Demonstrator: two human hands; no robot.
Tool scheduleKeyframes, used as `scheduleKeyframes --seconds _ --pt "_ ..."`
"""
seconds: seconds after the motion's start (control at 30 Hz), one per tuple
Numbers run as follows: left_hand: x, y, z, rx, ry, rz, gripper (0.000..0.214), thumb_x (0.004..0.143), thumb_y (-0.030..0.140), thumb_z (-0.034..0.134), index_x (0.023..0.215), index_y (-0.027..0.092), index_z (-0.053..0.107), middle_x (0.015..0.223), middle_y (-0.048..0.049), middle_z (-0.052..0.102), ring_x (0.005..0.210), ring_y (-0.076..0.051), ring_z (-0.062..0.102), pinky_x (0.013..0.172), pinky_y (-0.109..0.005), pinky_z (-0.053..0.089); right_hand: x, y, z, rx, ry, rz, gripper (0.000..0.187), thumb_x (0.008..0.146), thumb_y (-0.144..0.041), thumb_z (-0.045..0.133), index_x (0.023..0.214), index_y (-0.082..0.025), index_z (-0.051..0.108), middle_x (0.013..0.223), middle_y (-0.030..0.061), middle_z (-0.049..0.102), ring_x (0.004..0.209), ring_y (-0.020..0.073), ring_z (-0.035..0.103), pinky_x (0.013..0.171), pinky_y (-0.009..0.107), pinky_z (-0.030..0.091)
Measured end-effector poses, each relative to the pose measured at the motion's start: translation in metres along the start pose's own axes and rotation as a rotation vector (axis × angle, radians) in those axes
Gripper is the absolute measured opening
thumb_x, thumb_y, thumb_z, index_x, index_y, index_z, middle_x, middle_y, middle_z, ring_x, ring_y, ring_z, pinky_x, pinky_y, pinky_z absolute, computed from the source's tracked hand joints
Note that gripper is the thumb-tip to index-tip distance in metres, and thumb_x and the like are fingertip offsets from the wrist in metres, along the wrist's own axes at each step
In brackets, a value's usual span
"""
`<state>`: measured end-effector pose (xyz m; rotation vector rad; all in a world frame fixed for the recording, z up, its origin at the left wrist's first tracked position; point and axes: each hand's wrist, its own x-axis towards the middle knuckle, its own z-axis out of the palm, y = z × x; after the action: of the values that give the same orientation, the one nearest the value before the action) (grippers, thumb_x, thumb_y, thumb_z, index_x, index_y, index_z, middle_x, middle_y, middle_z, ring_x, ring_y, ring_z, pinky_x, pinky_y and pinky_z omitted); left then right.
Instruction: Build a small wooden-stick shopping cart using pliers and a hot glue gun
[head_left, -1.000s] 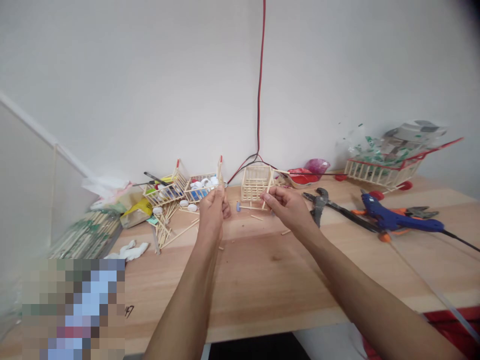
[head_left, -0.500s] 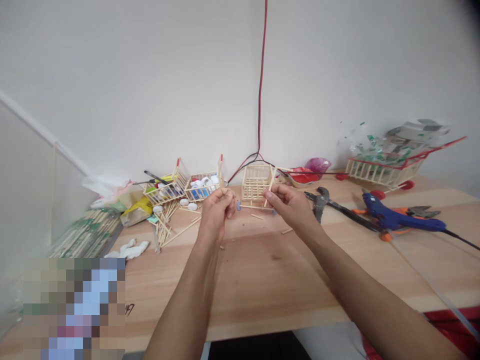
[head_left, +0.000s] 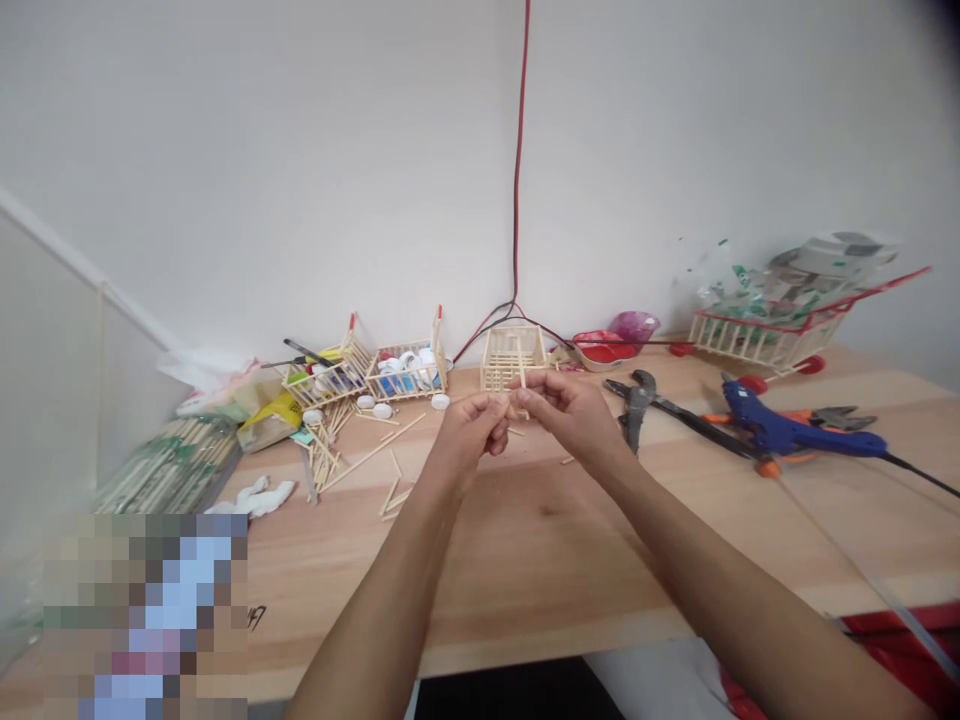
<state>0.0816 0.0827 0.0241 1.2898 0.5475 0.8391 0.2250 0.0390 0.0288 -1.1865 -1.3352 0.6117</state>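
My left hand (head_left: 471,432) and my right hand (head_left: 571,408) meet above the middle of the wooden table (head_left: 525,560), fingertips pinched together. Between them they hold a thin wooden stick (head_left: 520,375) that stands upright in the right fingers. Just behind the hands sits a small open basket built of wooden sticks (head_left: 513,355). What the left fingers grip is mostly hidden.
Loose sticks (head_left: 360,460) lie left of the hands, beside two stick carts filled with bottle caps (head_left: 401,370). Pliers (head_left: 652,405) and a blue glue gun (head_left: 795,432) lie at the right. A larger stick cart (head_left: 765,340) stands far right. A red-black cable (head_left: 517,180) runs down the wall.
My left hand has moved right to meet the right hand. Both hands came slightly nearer and the stick now stands upright between them.
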Motion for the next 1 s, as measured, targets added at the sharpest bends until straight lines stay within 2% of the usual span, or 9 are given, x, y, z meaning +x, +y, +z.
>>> scheduleKeyframes --seconds 0.17,0.3,0.53,0.87,1.0 --pt "0.001 -0.008 0.007 0.039 0.054 0.019 0.034 0.08 0.043 0.061 0.066 0.015 0.051 0.048 0.0065 0.038 0.041 -0.005 0.034 0.043 -0.02 0.026 -0.002 0.0 0.002 -0.055 -0.001 -0.039 0.02 0.081 -0.035 0.06 0.077 -0.016 0.061 0.069 0.0008 0.059 0.063 0.0122 0.052 0.061 0.025 0.04" --pt "0.001 -0.01 0.009 0.078 0.084 0.033 0.035 0.081 0.046 0.059 0.068 0.015 0.052 0.048 0.0067 0.038 0.04 -0.005 0.034 0.042 -0.02 0.026 -0.002 0.004 0.001 -0.14 0.028 -0.035 0.018 0.081 -0.033 0.059 0.073 -0.017 0.057 0.066 0.0 0.057 0.06 0.0116 0.049 0.058 0.025 0.038" --pt "-0.002 -0.009 0.012 0.208 0.095 0.08 0.041 0.085 0.05 0.052 0.066 0.014 0.053 0.044 0.0061 0.038 0.039 -0.006 0.035 0.041 -0.021 0.027 -0.001 0.008 0.001 -0.162 0.02 -0.012 0.022 0.082 -0.036 0.056 0.069 -0.019 0.052 0.062 -0.0018 0.05 0.058 0.0115 0.042 0.055 0.025 0.033" --pt "-0.001 -0.009 0.013 -0.024 0.007 -0.088 0.049 0.082 0.06 0.053 0.064 0.015 0.049 0.046 0.0063 0.036 0.037 -0.004 0.032 0.04 -0.019 0.024 -0.001 0.007 0.001 -0.164 -0.029 0.01 0.028 0.085 -0.035 0.049 0.062 -0.02 0.043 0.057 -0.0039 0.042 0.055 0.0105 0.037 0.054 0.025 0.03" --pt "-0.001 -0.005 0.013 -0.118 -0.016 -0.11 0.043 0.083 0.054 0.056 0.065 0.017 0.041 0.049 0.0076 0.032 0.038 -0.005 0.032 0.041 -0.018 0.026 0.0 0.012 0.001 -0.13 -0.025 0.029 0.025 0.086 -0.037 0.049 0.067 -0.02 0.045 0.057 -0.0052 0.038 0.052 0.01 0.035 0.05 0.024 0.028"
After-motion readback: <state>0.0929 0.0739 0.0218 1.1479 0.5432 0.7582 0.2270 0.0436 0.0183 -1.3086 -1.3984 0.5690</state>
